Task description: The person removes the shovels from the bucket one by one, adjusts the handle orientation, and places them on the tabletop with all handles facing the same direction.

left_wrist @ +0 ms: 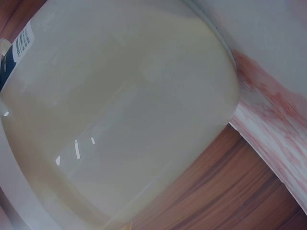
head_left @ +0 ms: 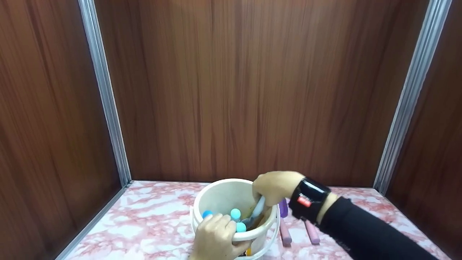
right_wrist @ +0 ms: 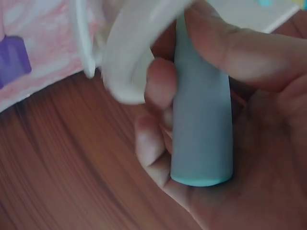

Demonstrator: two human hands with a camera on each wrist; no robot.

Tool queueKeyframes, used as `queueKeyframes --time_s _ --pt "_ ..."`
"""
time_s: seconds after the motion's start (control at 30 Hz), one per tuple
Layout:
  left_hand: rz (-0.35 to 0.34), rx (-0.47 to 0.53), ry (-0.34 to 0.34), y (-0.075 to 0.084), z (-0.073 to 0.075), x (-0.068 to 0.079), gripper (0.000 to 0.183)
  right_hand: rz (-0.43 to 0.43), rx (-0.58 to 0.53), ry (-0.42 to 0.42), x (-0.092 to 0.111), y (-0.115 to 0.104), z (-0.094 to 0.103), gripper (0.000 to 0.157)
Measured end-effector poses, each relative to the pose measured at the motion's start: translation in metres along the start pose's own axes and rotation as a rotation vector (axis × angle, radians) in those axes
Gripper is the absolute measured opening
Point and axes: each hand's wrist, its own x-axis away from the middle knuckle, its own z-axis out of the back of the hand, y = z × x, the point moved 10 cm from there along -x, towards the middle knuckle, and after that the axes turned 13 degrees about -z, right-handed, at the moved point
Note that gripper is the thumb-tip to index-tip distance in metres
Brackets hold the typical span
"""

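A cream bucket (head_left: 231, 188) stands on the table. My left hand (head_left: 213, 234) grips its near rim, fingers curled over the edge. Inside the bucket, near that hand, are a blue round thing (head_left: 207, 214) and turquoise round things (head_left: 235, 213). My right hand (head_left: 276, 186) reaches over the right rim and holds a tool by its grey-blue handle (right_wrist: 201, 120), whose dark head (head_left: 248, 221) points down into the bucket. Fingers and thumb wrap around the handle in the right wrist view. The bucket's pale wall (left_wrist: 134, 105) fills most of the left wrist view.
Right of the bucket, a pink handle (head_left: 285, 233) and another pink handle (head_left: 312, 233) lie on the marbled pink-and-white table (head_left: 151, 220). A purple piece (head_left: 283, 208) is beside the bucket. Wood-patterned panels (head_left: 231, 90) enclose the back and both sides.
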Motion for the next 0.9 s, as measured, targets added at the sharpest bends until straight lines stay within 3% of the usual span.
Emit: queueKeyframes --time_s 0.2,0.33,0.5,0.73,0.9 --pt "-0.008 -0.010 0.011 0.001 -0.001 0.000 0.057 0.081 -0.070 0.035 0.019 0.021 0.018 0.006" --pt "-0.012 -0.009 0.009 0.001 -0.001 0.000 0.057 0.145 -0.137 0.082 0.037 0.037 0.029 0.016" --pt "-0.007 -0.012 0.009 0.001 -0.001 0.000 0.056 0.221 -0.189 0.110 0.056 0.054 0.032 0.016" --pt "-0.004 -0.015 0.000 0.001 -0.001 0.001 0.057 0.202 -0.339 0.141 0.075 0.089 0.022 0.021" --pt "-0.009 -0.008 -0.005 0.002 -0.001 0.001 0.056 0.182 -0.474 0.284 0.087 0.115 0.014 0.018"
